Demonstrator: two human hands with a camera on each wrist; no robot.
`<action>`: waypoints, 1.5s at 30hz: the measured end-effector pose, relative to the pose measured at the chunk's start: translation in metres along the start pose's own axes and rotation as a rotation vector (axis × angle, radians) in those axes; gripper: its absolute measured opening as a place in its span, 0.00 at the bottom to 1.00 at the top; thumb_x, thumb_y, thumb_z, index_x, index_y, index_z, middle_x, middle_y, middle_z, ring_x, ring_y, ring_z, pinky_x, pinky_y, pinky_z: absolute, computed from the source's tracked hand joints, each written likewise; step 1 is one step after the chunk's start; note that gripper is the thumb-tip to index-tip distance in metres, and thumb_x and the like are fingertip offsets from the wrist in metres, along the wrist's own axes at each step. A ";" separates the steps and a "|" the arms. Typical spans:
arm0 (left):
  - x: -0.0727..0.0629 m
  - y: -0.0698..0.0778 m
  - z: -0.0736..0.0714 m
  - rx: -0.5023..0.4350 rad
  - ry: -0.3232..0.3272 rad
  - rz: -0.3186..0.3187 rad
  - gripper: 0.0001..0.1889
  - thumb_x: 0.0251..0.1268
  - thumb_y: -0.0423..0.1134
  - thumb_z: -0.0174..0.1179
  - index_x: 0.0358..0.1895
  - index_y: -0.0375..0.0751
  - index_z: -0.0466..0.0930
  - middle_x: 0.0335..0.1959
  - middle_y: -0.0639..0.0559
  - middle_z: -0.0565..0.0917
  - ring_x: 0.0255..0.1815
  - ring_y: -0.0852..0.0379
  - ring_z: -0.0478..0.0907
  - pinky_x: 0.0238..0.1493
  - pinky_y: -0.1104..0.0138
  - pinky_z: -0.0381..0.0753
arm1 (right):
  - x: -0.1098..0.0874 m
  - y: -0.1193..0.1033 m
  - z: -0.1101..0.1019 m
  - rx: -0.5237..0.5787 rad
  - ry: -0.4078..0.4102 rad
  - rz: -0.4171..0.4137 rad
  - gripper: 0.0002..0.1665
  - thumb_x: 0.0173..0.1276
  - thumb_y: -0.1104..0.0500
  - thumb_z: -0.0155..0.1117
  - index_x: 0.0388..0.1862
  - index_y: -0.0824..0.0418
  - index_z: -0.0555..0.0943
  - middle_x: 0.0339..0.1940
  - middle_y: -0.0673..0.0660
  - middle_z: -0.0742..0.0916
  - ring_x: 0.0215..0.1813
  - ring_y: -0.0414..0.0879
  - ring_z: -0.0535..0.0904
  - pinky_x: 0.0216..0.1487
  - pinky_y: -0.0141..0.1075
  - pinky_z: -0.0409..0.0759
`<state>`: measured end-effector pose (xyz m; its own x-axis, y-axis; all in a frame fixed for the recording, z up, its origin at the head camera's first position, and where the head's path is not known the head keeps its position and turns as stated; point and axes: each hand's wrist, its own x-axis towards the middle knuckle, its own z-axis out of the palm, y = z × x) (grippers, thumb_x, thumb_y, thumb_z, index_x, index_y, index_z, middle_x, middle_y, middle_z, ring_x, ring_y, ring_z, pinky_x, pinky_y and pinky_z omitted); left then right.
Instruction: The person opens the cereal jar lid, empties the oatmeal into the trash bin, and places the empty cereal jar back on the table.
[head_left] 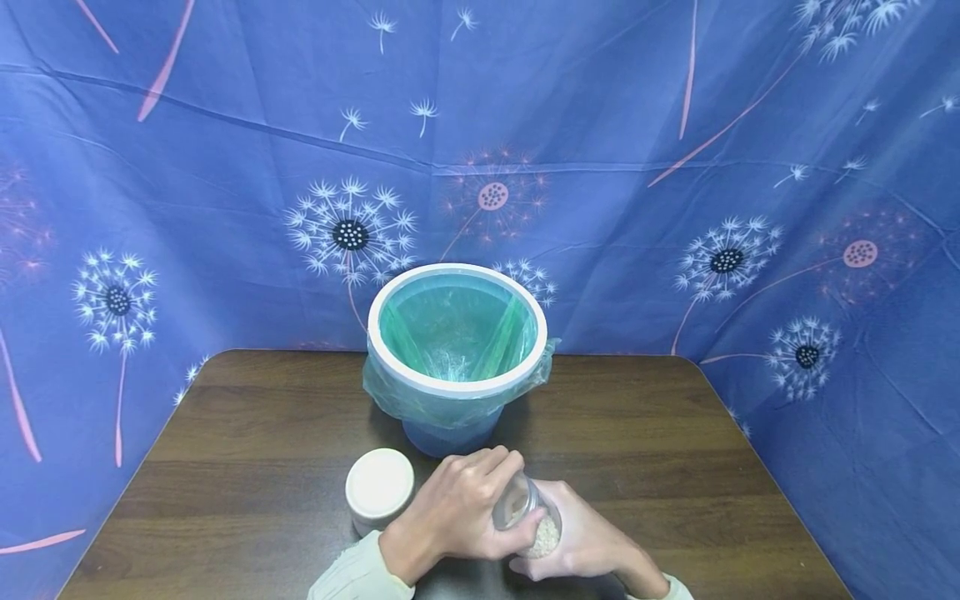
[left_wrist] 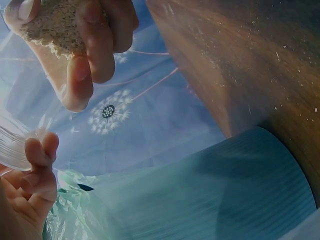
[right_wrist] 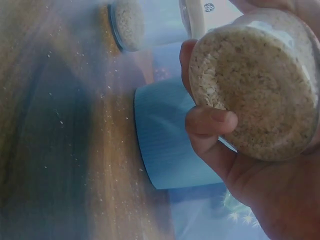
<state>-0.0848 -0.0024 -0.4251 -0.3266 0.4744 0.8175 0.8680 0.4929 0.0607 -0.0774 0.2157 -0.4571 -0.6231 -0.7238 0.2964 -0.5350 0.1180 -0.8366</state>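
My right hand (head_left: 588,533) grips a clear jar (head_left: 546,537) of pale, oat-like flakes, tilted above the table. In the right wrist view, fingers curl round the jar (right_wrist: 255,90) near its base, and flakes show through the bottom. My left hand (head_left: 457,512) holds a clear, round, ridged piece (left_wrist: 12,147) at the jar's mouth end, thumb on the near side and fingers over the top. Left of that hand stands a second jar with a white lid (head_left: 380,483); flakes (right_wrist: 130,22) show inside it in the right wrist view.
A blue bin (head_left: 453,433) with a white rim (head_left: 457,387) and a green plastic liner (head_left: 412,407) stands just beyond the hands. Small pale crumbs dot the brown wooden table (head_left: 637,450). A blue dandelion-print cloth (head_left: 600,208) hangs behind it.
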 end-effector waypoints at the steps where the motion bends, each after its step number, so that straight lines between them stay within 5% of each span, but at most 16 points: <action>1: 0.000 0.000 0.000 0.006 0.004 -0.001 0.18 0.61 0.57 0.63 0.33 0.46 0.73 0.25 0.61 0.68 0.20 0.66 0.64 0.20 0.78 0.66 | 0.000 0.000 0.001 0.004 0.003 0.004 0.30 0.56 0.63 0.82 0.57 0.53 0.79 0.46 0.49 0.89 0.43 0.38 0.86 0.43 0.38 0.88; 29: 0.003 -0.003 0.002 0.066 -0.006 -0.029 0.18 0.54 0.56 0.67 0.30 0.48 0.73 0.22 0.61 0.67 0.18 0.64 0.66 0.17 0.74 0.64 | 0.000 0.005 0.008 0.047 0.075 -0.003 0.34 0.55 0.66 0.83 0.60 0.59 0.80 0.49 0.55 0.90 0.47 0.41 0.88 0.46 0.41 0.88; 37: 0.001 -0.002 0.003 0.045 -0.067 -0.169 0.19 0.52 0.54 0.71 0.30 0.47 0.72 0.21 0.59 0.70 0.18 0.63 0.68 0.17 0.70 0.68 | 0.002 0.004 0.013 -0.070 0.193 0.062 0.35 0.52 0.65 0.84 0.59 0.53 0.80 0.46 0.48 0.90 0.42 0.40 0.87 0.42 0.39 0.88; 45: 0.001 0.000 0.003 0.064 -0.073 -0.185 0.20 0.52 0.55 0.71 0.31 0.48 0.72 0.23 0.59 0.71 0.19 0.61 0.70 0.17 0.69 0.70 | 0.001 0.004 0.014 -0.092 0.217 0.034 0.37 0.50 0.66 0.85 0.60 0.54 0.80 0.45 0.48 0.90 0.42 0.38 0.87 0.41 0.38 0.87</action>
<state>-0.0861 0.0004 -0.4255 -0.5065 0.4216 0.7522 0.7656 0.6211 0.1674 -0.0727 0.2057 -0.4669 -0.7443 -0.5563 0.3696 -0.5555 0.2084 -0.8050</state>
